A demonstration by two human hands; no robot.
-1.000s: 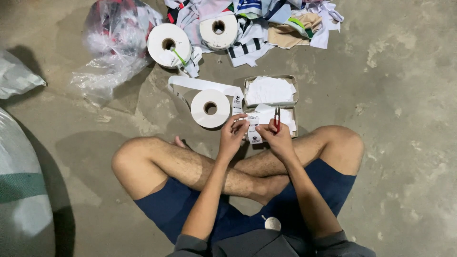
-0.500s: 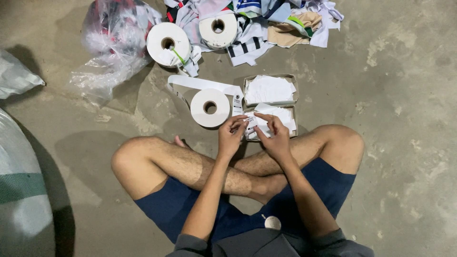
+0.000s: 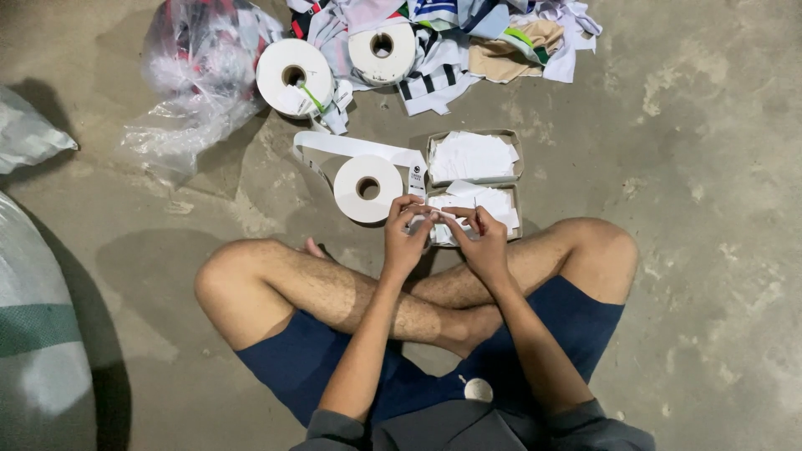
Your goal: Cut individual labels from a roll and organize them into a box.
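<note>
A: From the head view, both hands meet just above the crossed legs. The left hand [image 3: 407,232] and the right hand [image 3: 483,238] each pinch one end of a short white label strip [image 3: 441,215], stretched between the fingertips.

B: And what lies around them?

A: Directly beyond the hands is a small cardboard box [image 3: 516,219] of cut white pieces, with a second box [image 3: 474,156] of the same just past it. Just left of the left hand lies a white tape roll [image 3: 368,188] on the floor [image 3: 685,167], its loose tail curling away.

B: What could slip?

A: The strip is thin and held only by fingertips, so I'd judge a loosened pinch could drop it onto the legs or floor rather than into the near box. The box is heaped, too; a brushing knuckle might spill pieces.

B: Farther out?

A: Two more rolls [image 3: 294,77], a clear plastic bag [image 3: 196,71] and a pile of cloth scraps [image 3: 468,38], well beyond the hands.
</note>
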